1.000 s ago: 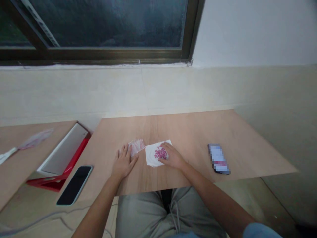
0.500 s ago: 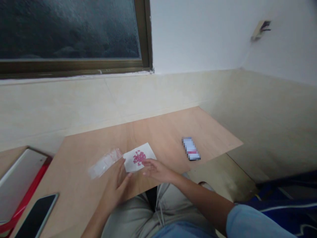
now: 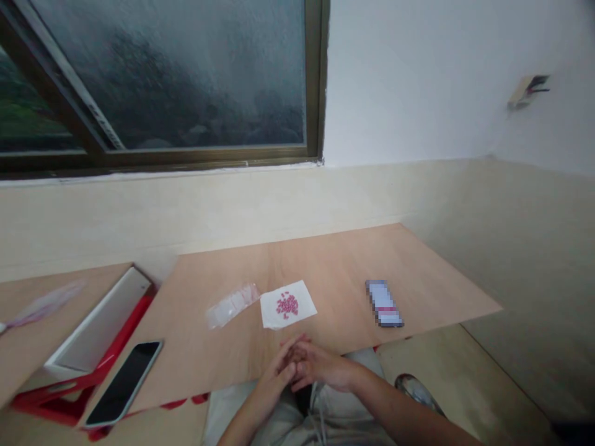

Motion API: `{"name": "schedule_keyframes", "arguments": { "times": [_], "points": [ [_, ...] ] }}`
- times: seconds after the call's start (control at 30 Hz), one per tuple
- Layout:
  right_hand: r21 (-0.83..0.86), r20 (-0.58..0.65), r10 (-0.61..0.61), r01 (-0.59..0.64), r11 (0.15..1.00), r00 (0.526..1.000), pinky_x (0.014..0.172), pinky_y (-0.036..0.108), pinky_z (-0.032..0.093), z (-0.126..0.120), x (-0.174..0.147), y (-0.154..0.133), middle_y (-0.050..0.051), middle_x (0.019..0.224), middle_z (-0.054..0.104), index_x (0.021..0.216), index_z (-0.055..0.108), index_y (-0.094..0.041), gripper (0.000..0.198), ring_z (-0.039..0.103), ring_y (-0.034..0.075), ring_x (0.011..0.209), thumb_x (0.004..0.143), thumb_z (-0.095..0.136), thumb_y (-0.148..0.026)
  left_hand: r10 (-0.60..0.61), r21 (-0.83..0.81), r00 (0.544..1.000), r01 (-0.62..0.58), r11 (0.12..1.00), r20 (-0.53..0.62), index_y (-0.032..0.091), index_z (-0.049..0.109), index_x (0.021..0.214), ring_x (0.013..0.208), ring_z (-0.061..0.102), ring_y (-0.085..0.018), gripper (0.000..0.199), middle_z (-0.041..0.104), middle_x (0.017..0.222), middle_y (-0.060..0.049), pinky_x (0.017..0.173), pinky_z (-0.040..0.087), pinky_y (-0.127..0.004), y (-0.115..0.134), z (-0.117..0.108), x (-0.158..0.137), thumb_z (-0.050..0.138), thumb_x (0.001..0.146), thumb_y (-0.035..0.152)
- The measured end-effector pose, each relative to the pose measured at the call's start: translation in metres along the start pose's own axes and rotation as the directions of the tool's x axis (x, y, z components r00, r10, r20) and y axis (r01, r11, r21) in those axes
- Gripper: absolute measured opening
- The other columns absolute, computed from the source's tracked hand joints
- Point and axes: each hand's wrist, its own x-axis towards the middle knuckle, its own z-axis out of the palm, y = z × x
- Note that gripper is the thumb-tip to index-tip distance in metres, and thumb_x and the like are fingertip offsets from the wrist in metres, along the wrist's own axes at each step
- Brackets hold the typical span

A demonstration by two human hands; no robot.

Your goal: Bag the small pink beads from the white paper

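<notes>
A white paper square (image 3: 288, 305) lies on the wooden board (image 3: 325, 266) with a small heap of pink pills (image 3: 287, 305) on it. Just left of the paper lies a clear plastic zip bag (image 3: 231, 305). My left hand (image 3: 279, 367) and my right hand (image 3: 316, 365) rest together at the board's near edge, fingers touching each other, holding nothing. Both hands are a short way in front of the paper and apart from it.
A phone with a lit screen (image 3: 384, 303) lies to the right on the board. A dark phone (image 3: 124, 382) lies at the near left, beside a white tray on a red stand (image 3: 95, 328). Another plastic bag (image 3: 44, 303) lies far left. A tiled wall and window stand behind.
Both hands have pulled back from the paper and the plastic bag to the near edge and come together. The paper and pills stay in place. The camera has shifted.
</notes>
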Motion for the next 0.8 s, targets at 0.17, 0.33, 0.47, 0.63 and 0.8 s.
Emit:
{"name": "schedule_keyframes", "arguments": {
  "times": [0.17,0.33,0.47,0.63,0.8],
  "points": [
    [-0.005,0.030,0.072,-0.072,0.997,0.997,0.083,0.036,0.056,0.004,0.007,0.008,0.011,0.123,0.062,0.125,0.064,-0.020,0.067,0.065,0.025,0.106,0.070,0.087,-0.050,-0.098,-0.079,0.981,0.113,0.990,0.168,0.026,0.057,0.141,0.134,0.049,-0.037,0.074,0.057,0.142,-0.013,0.110,0.040,-0.053,0.019,-0.001,-0.009,0.075,0.077,0.061],
    [-0.087,0.046,0.151,-0.147,0.985,0.987,0.082,0.036,0.055,-0.002,0.009,0.010,0.008,0.110,0.065,0.119,0.066,-0.017,0.072,0.064,0.025,0.103,0.056,0.095,-0.039,-0.081,-0.187,0.968,0.127,0.974,0.236,0.026,0.055,0.142,0.133,0.050,-0.033,0.077,0.059,0.137,-0.013,0.111,0.036,-0.049,0.019,-0.001,-0.011,0.086,0.073,0.037],
    [-0.219,0.093,0.227,-0.202,0.955,0.969,0.091,0.036,0.051,-0.007,0.002,0.012,0.006,0.112,0.066,0.119,0.063,-0.018,0.081,0.064,0.024,0.105,0.045,0.095,-0.021,-0.097,-0.277,0.934,0.199,0.940,0.344,0.032,0.052,0.142,0.131,0.052,-0.029,0.097,0.058,0.135,-0.009,0.111,0.034,-0.047,-0.001,-0.001,-0.012,0.095,0.056,0.018],
    [-0.460,0.028,0.301,-0.255,0.851,0.953,0.083,0.034,0.053,0.000,-0.006,0.009,0.007,0.111,0.067,0.121,0.061,-0.017,0.079,0.066,0.023,0.097,0.048,0.090,-0.023,-0.086,-0.314,0.913,0.224,0.922,0.399,0.036,0.052,0.140,0.124,0.055,-0.028,0.113,0.058,0.129,-0.007,0.103,0.039,-0.042,-0.015,-0.001,-0.015,0.098,0.041,0.010],
    [-0.561,-0.052,0.314,-0.288,0.776,0.948,0.087,0.038,0.053,0.007,-0.004,0.001,0.007,0.111,0.069,0.122,0.063,-0.023,0.069,0.067,0.029,0.102,0.057,0.082,-0.034,-0.051,-0.341,0.921,0.194,0.920,0.387,0.033,0.057,0.137,0.126,0.053,-0.029,0.102,0.060,0.127,-0.008,0.108,0.033,-0.043,-0.019,-0.002,-0.011,0.098,0.045,0.017]
  ]
}}
